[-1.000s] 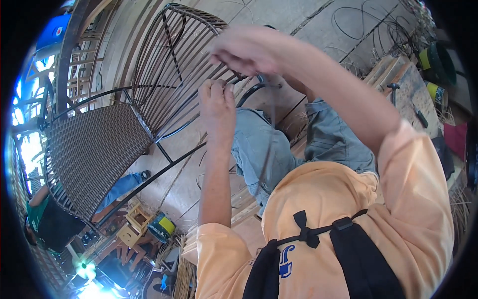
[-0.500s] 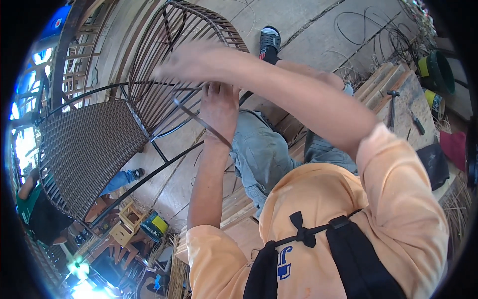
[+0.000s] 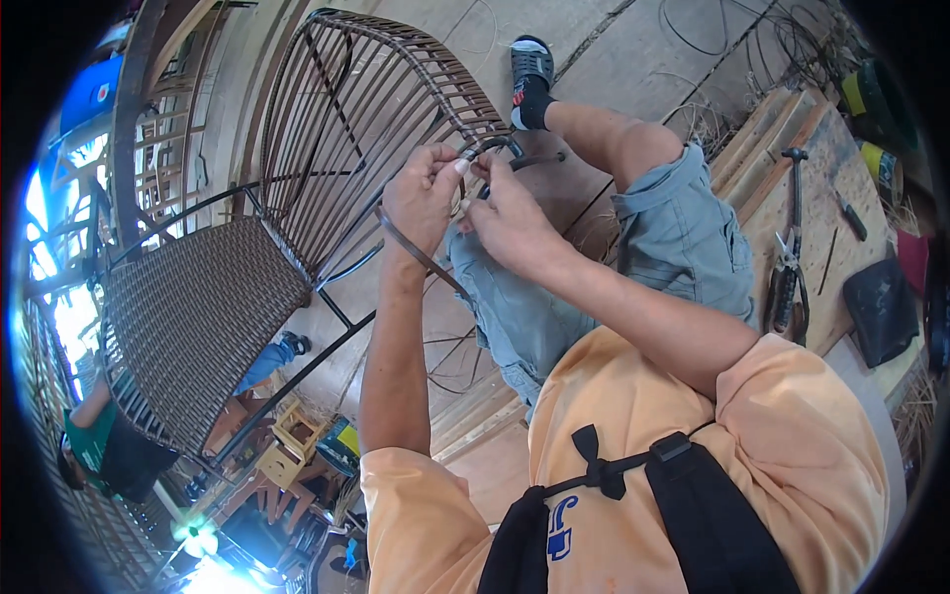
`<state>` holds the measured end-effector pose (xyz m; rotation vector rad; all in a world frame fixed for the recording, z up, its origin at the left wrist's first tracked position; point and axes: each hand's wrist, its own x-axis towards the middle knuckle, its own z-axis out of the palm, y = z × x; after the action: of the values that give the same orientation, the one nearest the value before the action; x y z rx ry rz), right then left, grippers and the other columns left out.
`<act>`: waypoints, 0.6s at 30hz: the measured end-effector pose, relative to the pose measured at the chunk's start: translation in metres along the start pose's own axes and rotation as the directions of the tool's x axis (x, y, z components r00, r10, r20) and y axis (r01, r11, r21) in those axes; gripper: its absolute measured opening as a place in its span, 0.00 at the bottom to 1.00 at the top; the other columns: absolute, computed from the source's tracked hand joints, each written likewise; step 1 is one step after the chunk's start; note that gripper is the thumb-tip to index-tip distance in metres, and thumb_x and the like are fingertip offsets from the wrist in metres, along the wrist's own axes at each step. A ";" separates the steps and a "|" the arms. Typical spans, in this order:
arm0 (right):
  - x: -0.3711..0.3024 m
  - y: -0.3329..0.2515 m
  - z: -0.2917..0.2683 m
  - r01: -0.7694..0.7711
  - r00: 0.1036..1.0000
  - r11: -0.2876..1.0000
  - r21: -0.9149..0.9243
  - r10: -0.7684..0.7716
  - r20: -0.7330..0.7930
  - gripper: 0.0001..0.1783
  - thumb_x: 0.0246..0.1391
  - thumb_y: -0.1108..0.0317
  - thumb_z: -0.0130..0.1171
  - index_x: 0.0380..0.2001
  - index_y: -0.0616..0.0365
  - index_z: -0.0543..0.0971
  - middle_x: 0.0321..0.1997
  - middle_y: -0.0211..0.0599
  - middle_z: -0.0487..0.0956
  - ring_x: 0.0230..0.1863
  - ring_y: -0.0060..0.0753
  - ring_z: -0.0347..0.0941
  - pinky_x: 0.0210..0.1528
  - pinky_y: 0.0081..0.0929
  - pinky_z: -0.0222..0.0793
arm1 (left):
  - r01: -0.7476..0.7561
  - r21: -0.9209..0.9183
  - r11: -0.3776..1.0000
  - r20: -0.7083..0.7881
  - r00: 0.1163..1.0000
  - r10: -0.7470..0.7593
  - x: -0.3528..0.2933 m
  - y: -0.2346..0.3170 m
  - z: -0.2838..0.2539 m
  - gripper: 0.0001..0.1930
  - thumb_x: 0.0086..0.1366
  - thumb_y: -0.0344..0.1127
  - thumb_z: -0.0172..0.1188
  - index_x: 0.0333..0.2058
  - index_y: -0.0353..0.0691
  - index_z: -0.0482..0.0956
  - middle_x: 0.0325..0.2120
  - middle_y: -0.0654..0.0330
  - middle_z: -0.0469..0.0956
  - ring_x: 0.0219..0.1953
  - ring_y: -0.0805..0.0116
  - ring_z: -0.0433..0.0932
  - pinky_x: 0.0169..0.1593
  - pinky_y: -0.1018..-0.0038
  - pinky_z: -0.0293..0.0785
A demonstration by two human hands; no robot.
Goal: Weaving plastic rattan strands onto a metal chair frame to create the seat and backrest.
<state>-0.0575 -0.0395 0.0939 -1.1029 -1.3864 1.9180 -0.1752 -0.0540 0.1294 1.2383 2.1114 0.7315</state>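
While pinching a dark rattan strand (image 3: 421,255) at the chair frame (image 3: 396,119): left hand (image 3: 421,198), right hand (image 3: 510,220).

Workshop interior: pale concrete floor (image 3: 633,59) with loose dark strands; wooden workbench (image 3: 811,228) at right carrying pliers (image 3: 787,267) and a hammer (image 3: 795,173); small yellow stools (image 3: 287,445) stood lower left; strong daylight entered from the left side.

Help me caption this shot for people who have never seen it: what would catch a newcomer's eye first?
Both hands meet at centre: the left hand and right hand pinch a dark brown strip against the rim of a chair frame with upright strips. Lower left lies its woven seat. At right, pliers rest on a wooden board.
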 end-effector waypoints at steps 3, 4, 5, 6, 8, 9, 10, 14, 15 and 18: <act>-0.011 -0.024 0.004 -0.320 0.947 0.823 0.469 0.274 0.165 0.24 0.50 0.73 0.46 0.51 0.68 0.57 0.45 0.50 0.70 0.35 0.37 0.75 0.31 0.29 0.72 | -0.026 -0.083 0.996 0.011 1.000 0.027 0.002 -0.008 -0.001 0.10 0.58 0.32 0.57 0.36 0.33 0.76 0.26 0.58 0.77 0.27 0.75 0.74 0.31 0.79 0.70; -0.008 -0.019 0.008 -0.338 0.934 0.778 0.530 0.344 0.092 0.18 0.52 0.70 0.46 0.46 0.65 0.64 0.30 0.37 0.70 0.23 0.23 0.72 0.17 0.19 0.62 | -0.026 -0.084 0.996 0.019 0.999 0.028 0.002 -0.010 -0.001 0.10 0.58 0.32 0.57 0.36 0.33 0.76 0.26 0.58 0.77 0.27 0.75 0.74 0.31 0.79 0.70; -0.006 -0.018 0.005 -0.338 0.934 0.776 0.533 0.347 0.087 0.18 0.52 0.70 0.46 0.46 0.65 0.64 0.30 0.37 0.70 0.23 0.23 0.72 0.17 0.19 0.62 | -0.012 -0.136 0.991 0.030 0.999 0.016 0.003 -0.013 -0.001 0.10 0.58 0.32 0.57 0.36 0.32 0.76 0.26 0.58 0.77 0.27 0.75 0.74 0.31 0.79 0.70; -0.003 -0.017 -0.002 -0.405 0.913 0.744 0.532 0.359 0.195 0.14 0.53 0.68 0.46 0.42 0.64 0.67 0.24 0.32 0.68 0.21 0.22 0.71 0.16 0.19 0.59 | 0.004 -0.188 0.982 0.040 0.999 0.003 0.004 -0.017 -0.001 0.10 0.59 0.32 0.56 0.37 0.32 0.76 0.26 0.58 0.77 0.27 0.75 0.74 0.32 0.79 0.70; 0.007 -0.008 -0.008 -0.529 0.848 0.741 0.414 0.435 0.304 0.12 0.53 0.64 0.47 0.29 0.60 0.76 0.14 0.31 0.68 0.20 0.30 0.72 0.19 0.27 0.63 | -0.028 -0.174 0.984 0.041 0.999 0.036 0.003 -0.021 0.001 0.10 0.59 0.32 0.56 0.36 0.32 0.76 0.26 0.58 0.77 0.29 0.76 0.73 0.34 0.78 0.70; 0.013 -0.002 -0.013 -0.378 0.914 0.915 0.142 0.344 0.215 0.13 0.53 0.62 0.48 0.28 0.60 0.76 0.18 0.37 0.72 0.21 0.35 0.72 0.23 0.30 0.65 | -0.091 -0.122 0.988 -0.007 0.996 0.091 0.000 -0.016 0.002 0.10 0.59 0.33 0.56 0.36 0.31 0.76 0.27 0.58 0.77 0.29 0.76 0.73 0.34 0.78 0.70; 0.018 0.005 -0.020 -0.195 0.961 0.968 -0.160 0.221 0.165 0.15 0.52 0.60 0.48 0.27 0.60 0.77 0.21 0.43 0.75 0.23 0.39 0.73 0.27 0.33 0.67 | -0.151 -0.067 0.986 -0.053 0.988 0.147 -0.003 -0.011 0.002 0.10 0.60 0.33 0.56 0.35 0.31 0.76 0.27 0.59 0.77 0.29 0.76 0.73 0.34 0.78 0.70; 0.003 0.006 -0.050 -0.163 0.979 0.975 -0.149 0.179 0.099 0.15 0.55 0.62 0.48 0.26 0.65 0.74 0.17 0.33 0.69 0.20 0.21 0.63 0.24 0.25 0.61 | -0.288 0.520 0.805 -0.078 0.922 0.380 -0.017 0.005 0.007 0.09 0.60 0.29 0.54 0.38 0.32 0.76 0.32 0.54 0.76 0.36 0.60 0.75 0.41 0.70 0.70; 0.004 0.014 -0.053 -0.111 0.990 0.981 -0.159 0.124 0.073 0.15 0.55 0.62 0.48 0.26 0.65 0.74 0.17 0.31 0.68 0.19 0.20 0.63 0.23 0.25 0.61 | -0.495 0.657 0.569 -0.032 0.736 0.676 -0.019 -0.002 0.012 0.11 0.59 0.28 0.52 0.39 0.32 0.75 0.33 0.50 0.76 0.39 0.51 0.73 0.43 0.64 0.70; -0.001 0.029 -0.057 0.006 0.996 0.980 -0.197 0.011 0.084 0.14 0.57 0.62 0.46 0.28 0.63 0.73 0.15 0.31 0.65 0.17 0.21 0.62 0.22 0.26 0.60 | -0.512 0.554 0.656 0.177 0.843 0.508 -0.098 -0.038 0.005 0.13 0.56 0.28 0.53 0.41 0.34 0.74 0.33 0.50 0.76 0.38 0.51 0.74 0.44 0.62 0.70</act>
<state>-0.0078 -0.0207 0.0585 -1.1240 -1.6518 1.8802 -0.1541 -0.1567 0.1194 2.2367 2.0516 0.2666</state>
